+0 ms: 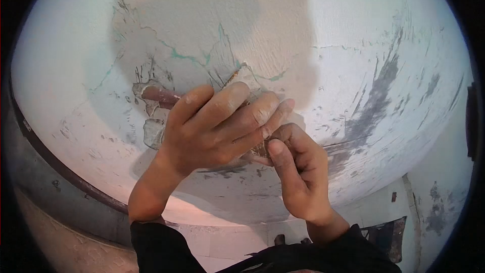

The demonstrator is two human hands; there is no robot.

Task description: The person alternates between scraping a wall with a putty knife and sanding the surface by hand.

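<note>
My left hand [207,131], back toward me and fingers bent, is closed around a putty-crusted scraper. Its reddish-brown handle [160,95] sticks out to the left, and a whitish, putty-smeared blade corner [245,75] shows above the fingers. A crusted grey-white piece [153,133] juts out beside the left wrist. My right hand [303,169] pinches a brown, rough-looking flat piece [261,150] between thumb and fingers, just below the left fingertips. Whether these parts belong to one tool or two is hidden by the hands. White dust marks the left fingers.
A whitish plastered wall [353,15] fills the view, with green cracks, dark scuffs and a shadowed, smoother patch [278,10]. A dark border strip [76,177] runs along the lower left. Pale floor tiles [217,242] and a dark, stained object [391,237] lie below.
</note>
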